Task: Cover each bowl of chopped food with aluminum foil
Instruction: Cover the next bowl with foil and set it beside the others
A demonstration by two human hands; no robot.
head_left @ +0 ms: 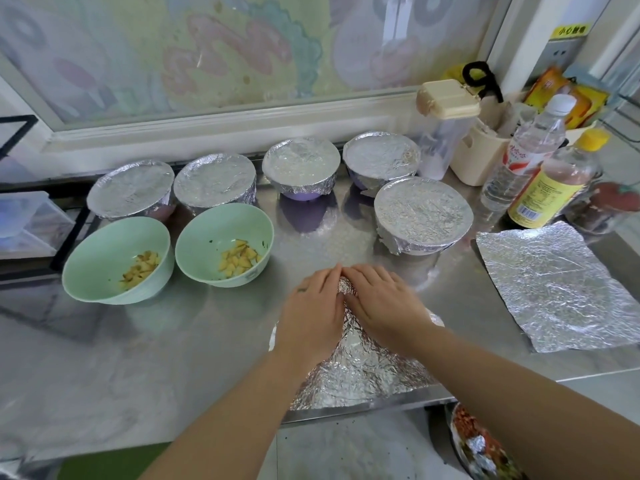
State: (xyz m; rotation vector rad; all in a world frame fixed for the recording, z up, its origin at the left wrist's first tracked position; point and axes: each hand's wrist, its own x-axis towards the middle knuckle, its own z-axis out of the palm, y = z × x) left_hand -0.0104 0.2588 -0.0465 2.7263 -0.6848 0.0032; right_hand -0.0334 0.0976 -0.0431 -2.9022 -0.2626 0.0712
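Here, foil sheet, steel counter, window.

The steel counter bears five foil-covered bowls across its far side and two open green bowls at left. A flat foil sheet lies at right, a crumpled foil sheet at the near edge.

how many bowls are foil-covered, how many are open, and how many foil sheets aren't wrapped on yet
foil-covered bowls: 5
open green bowls with chopped food: 2
flat foil sheet lying loose at the right: 1
crumpled foil sheet pressed under the left hand and right hand, what it covers is hidden: 1
total: 9
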